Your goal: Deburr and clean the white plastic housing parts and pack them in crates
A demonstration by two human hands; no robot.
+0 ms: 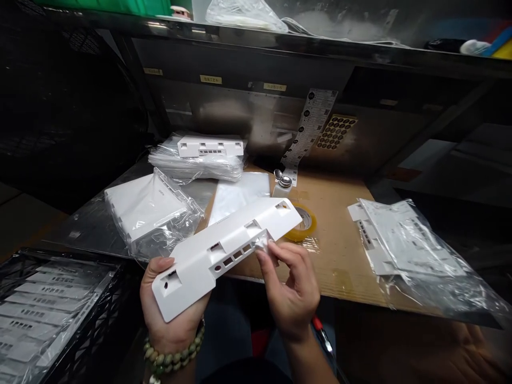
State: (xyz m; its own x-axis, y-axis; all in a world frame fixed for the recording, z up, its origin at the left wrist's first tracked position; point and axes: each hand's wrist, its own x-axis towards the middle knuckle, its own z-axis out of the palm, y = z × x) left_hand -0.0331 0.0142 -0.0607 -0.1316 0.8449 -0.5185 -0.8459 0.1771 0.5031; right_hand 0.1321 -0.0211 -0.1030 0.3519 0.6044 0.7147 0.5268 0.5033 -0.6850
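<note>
My left hand [168,314] grips the near end of a long white plastic housing [224,250] with several rectangular cut-outs, holding it tilted above the table's front edge. My right hand [290,285] is closed in a pinch at the housing's lower edge near its middle, thumb and fingertips pressed on a small tab or sticker I cannot make out. A bead bracelet [172,360] circles my left wrist.
Bagged white housings lie at left [152,210], behind [204,154] and at right [404,240] on the cardboard-covered table [340,202]. A tape roll [302,224], a strip of labels [308,130] and a sticker sheet [335,132] stand behind. A black crate [44,309] of bagged parts is at lower left.
</note>
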